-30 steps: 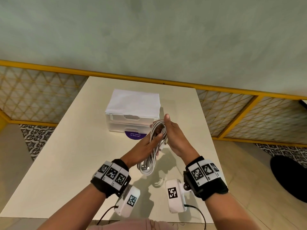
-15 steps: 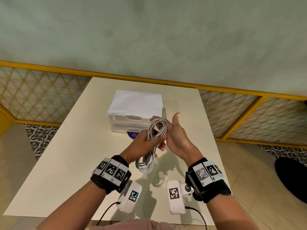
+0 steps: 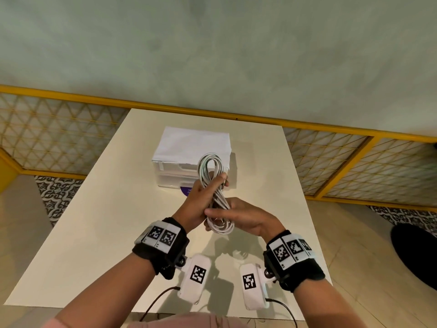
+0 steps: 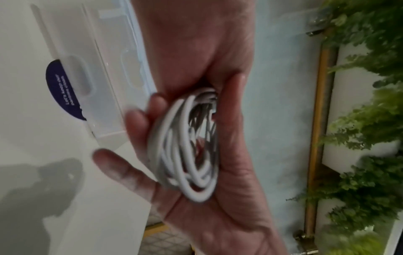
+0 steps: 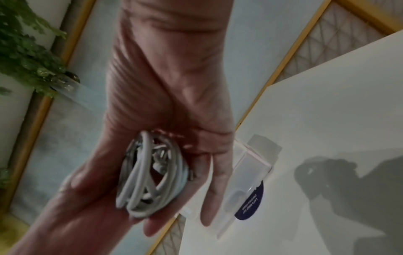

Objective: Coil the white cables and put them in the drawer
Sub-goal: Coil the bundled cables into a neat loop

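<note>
We hold the coiled white cables in the air above the middle of the surface, in front of the drawer unit that stands toward the far edge. Our left hand has its fingers curled round the middle of the bundle, with one loop end standing up above the knuckles. Our right hand closes thumb and fingers on the lower loop end. Both drawers look closed. A purple label lies at the unit's front.

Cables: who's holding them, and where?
Left hand grips the coiled cables around the middle; right hand holds the bottom loop.
</note>
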A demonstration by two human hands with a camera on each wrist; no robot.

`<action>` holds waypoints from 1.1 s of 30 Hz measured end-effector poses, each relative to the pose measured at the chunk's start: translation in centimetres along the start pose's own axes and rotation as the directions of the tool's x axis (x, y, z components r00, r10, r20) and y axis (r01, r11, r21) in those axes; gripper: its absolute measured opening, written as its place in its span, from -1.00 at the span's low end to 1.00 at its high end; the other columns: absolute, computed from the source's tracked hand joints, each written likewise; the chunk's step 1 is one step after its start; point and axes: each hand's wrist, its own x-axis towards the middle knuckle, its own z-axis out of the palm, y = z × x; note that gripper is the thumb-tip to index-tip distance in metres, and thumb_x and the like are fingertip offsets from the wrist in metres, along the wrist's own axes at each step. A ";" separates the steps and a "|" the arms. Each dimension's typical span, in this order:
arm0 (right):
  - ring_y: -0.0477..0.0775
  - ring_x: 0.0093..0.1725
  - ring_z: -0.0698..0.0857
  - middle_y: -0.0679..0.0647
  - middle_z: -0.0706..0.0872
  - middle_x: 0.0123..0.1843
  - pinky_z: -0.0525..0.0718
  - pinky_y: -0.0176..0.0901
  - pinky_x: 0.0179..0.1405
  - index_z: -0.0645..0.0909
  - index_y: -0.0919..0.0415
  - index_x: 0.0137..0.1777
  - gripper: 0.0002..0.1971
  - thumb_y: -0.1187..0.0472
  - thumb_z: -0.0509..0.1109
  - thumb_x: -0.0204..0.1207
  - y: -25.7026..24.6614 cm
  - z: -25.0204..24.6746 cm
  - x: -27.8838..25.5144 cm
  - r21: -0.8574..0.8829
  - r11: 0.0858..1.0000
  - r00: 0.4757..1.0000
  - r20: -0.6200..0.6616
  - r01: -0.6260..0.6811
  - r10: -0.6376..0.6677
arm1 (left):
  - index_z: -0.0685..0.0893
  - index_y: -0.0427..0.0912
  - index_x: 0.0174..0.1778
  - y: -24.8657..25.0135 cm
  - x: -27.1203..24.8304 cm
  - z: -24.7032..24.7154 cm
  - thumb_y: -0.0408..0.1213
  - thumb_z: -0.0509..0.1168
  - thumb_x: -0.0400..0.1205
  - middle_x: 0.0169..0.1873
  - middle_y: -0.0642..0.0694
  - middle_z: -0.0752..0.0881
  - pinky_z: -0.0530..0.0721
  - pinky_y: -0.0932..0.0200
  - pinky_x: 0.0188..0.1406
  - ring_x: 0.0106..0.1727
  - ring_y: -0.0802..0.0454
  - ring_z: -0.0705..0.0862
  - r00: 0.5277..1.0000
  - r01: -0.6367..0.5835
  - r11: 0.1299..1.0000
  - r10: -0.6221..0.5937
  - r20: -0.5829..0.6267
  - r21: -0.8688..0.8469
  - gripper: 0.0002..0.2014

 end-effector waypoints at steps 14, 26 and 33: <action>-0.02 -0.61 0.48 0.08 0.53 -0.50 0.49 -0.31 -0.60 0.46 0.16 -0.26 -0.77 0.12 0.46 0.47 -1.1 1.4 0.4 -0.135 0.989 0.968 -0.251 -0.059 0.024 | 0.70 -0.28 -0.23 0.3 0.2 -2.3 -0.33 0.40 0.55 -0.35 -0.22 0.64 0.60 0.09 -0.24 -0.25 -0.10 0.64 0.990 -0.139 0.978 0.138 0.017 0.154 -0.90; 0.14 -0.60 0.70 -0.02 0.72 -0.19 0.71 0.00 -0.29 0.33 0.07 0.17 -0.57 -0.15 0.37 0.49 -0.2 1.8 0.0 -0.642 0.766 0.874 -0.367 0.010 -0.319 | 0.72 -0.43 -0.14 -0.8 -0.4 -2.3 -0.27 0.37 0.60 -0.27 -0.19 0.74 0.67 0.26 -0.22 -0.20 0.10 0.75 0.985 -0.150 0.979 0.160 -0.060 0.136 -0.77; 0.19 -0.54 0.73 0.05 0.71 -0.25 0.69 0.05 -0.24 0.38 0.11 0.19 -0.67 -0.12 0.16 0.63 0.2 1.7 0.2 -0.765 0.644 0.881 -0.305 0.000 -0.362 | 0.62 -0.48 0.03 -1.2 -0.2 -2.1 -0.21 0.38 0.57 -0.20 -0.20 0.67 0.66 0.33 -0.20 -0.14 0.06 0.67 0.986 -0.145 0.982 0.154 -0.065 0.119 -0.66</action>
